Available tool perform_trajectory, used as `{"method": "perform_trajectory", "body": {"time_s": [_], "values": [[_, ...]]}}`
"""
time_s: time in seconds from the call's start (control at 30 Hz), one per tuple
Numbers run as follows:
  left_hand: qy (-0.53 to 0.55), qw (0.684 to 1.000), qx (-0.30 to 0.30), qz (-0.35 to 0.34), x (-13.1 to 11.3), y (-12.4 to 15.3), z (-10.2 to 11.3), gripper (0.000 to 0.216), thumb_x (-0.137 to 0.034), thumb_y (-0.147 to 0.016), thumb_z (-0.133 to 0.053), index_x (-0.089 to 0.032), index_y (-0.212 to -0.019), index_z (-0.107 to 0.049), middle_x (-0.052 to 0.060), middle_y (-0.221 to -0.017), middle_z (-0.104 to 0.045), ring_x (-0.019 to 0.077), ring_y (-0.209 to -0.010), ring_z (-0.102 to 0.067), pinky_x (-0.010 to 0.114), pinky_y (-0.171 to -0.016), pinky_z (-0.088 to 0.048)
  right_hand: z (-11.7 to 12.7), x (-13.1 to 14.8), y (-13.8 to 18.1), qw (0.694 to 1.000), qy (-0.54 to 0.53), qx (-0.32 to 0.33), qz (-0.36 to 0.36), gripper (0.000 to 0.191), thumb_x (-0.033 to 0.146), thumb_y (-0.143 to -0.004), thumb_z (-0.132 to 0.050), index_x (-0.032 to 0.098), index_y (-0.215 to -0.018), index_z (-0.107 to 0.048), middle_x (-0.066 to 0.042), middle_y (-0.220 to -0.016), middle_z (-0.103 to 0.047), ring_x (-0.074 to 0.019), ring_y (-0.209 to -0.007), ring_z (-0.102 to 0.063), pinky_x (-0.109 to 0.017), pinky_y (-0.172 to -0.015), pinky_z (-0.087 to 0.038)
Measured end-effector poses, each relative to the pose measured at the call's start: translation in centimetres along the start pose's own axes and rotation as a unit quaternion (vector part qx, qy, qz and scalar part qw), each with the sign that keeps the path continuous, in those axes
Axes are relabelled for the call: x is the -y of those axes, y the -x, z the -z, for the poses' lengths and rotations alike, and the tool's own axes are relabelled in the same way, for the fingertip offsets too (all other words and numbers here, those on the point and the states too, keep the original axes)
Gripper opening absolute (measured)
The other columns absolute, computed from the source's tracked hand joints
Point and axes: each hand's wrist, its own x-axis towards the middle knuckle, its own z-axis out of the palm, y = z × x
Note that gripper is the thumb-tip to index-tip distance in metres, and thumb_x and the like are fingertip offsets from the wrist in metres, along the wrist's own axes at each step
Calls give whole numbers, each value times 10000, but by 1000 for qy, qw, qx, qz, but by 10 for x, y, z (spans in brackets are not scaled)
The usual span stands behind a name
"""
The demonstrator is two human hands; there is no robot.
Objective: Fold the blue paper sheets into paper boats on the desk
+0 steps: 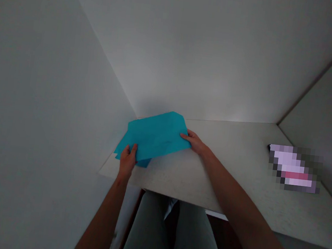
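Observation:
A folded sheet of turquoise paper (155, 136) lies at the far left corner of a pale tabletop (233, 164). My left hand (127, 161) pinches the sheet's near left edge, thumb on top. My right hand (196, 143) grips the sheet's right corner, fingers closed on the paper. The upper layer looks partly lifted off a lower layer that sticks out at the bottom left.
White walls close in on the left, the back and the right. A pixelated, blurred-out object (294, 168) rests on the table at the right. My legs in grey trousers (171, 237) show under the table's near edge.

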Motion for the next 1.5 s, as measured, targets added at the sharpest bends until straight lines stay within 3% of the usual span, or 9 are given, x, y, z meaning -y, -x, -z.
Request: {"method": "perform_trajectory", "body": {"time_s": [0.2, 0.37, 0.53, 0.63, 0.73, 0.83, 0.97, 1.33, 1.5], "values": [[30, 997, 40, 61, 23, 49, -7, 522, -560, -868, -810, -212, -1169, -563, 57, -939, -697, 184, -686, -678, 265, -470, -528, 22, 12, 4, 961, 181, -157, 139, 551, 565, -714, -862, 224, -1120, -711, 13, -856, -720, -173, -709, -628, -327, -691, -543], [27, 991, 125, 36, 34, 111, -38, 715, -481, -861, -812, -229, -1379, -388, 103, -1130, -739, 187, -681, -713, 333, -604, -585, 28, 33, 46, 787, 470, -299, 265, 357, 458, -954, -629, 189, -1159, -746, -148, -1101, -744, -299, -1002, -641, -503, -971, -529], [-122, 986, 60, -99, 16, 131, -36, 605, -590, -874, -763, -217, -1251, -472, 3, -845, -662, 242, -724, -698, 391, -740, -554, -2, 12, 99, 708, 667, -101, 212, 418, 440, -1047, -548, 234, -1369, -719, -155, -1439, -699, -361, -1343, -611, -557, -1143, -458], [-175, 963, 41, -199, 6, 116, -29, 380, -557, -947, -688, -223, -1094, -584, 63, -913, -673, 279, -867, -703, 433, -846, -561, -10, -2, 123, 696, 700, 9, 161, 419, 450, -1032, -585, 278, -1390, -721, -120, -1541, -645, -359, -1446, -563, -574, -1180, -448], [-200, 920, 122, -314, 6, 99, -34, 299, -460, -983, -657, -224, -1165, -677, 128, -1191, -720, 313, -1190, -671, 477, -1082, -513, -6, 1, 144, 696, 701, 65, 138, 445, 410, -1020, -595, 271, -1431, -694, -118, -1510, -666, -347, -1409, -595, -566, -1180, -457], [-238, 856, 240, -390, 14, 96, -47, 503, -457, -986, -666, -240, -1439, -638, 126, -1542, -613, 326, -1498, -491, 520, -1259, -375, -2, 14, 161, 688, 713, 55, 123, 530, 418, -1029, -584, 245, -1529, -617, -150, -1408, -705, -344, -1288, -653, -544, -1121, -503], [-285, 794, 334, -420, 22, 103, -60, 666, -537, -1013, -617, -254, -1607, -515, 109, -1686, -490, 322, -1595, -384, 562, -1326, -254, -11, 16, 160, 675, 728, 28, 115, 541, 517, -1071, -522, 255, -1535, -610, -157, -1466, -668, -352, -1357, -616, -554, -1164, -476], [-289, 782, 358, -420, 21, 103, -62, 784, -692, -967, -626, -267, -1615, -512, 105, -1701, -473, 346, -1560, -429, 594, -1323, -208, -42, -9, 56, 654, 755, 37, 36, 613, 464, -1106, -393, 182, -1646, -467, -149, -1745, -378, -334, -1641, -325, -612, -1339, -224], [-310, 783, 341, -418, 20, 105, -67, 660, -545, -1063, -492, -261, -1658, -450, 91, -1737, -419, 326, -1618, -343, 574, -1305, -253, -36, 2, 78, 660, 745, -2, 98, 660, 421, -1113, -339, 142, -1710, -329, -150, -1761, -339, -303, -1666, -264, -597, -1374, -88]]}}
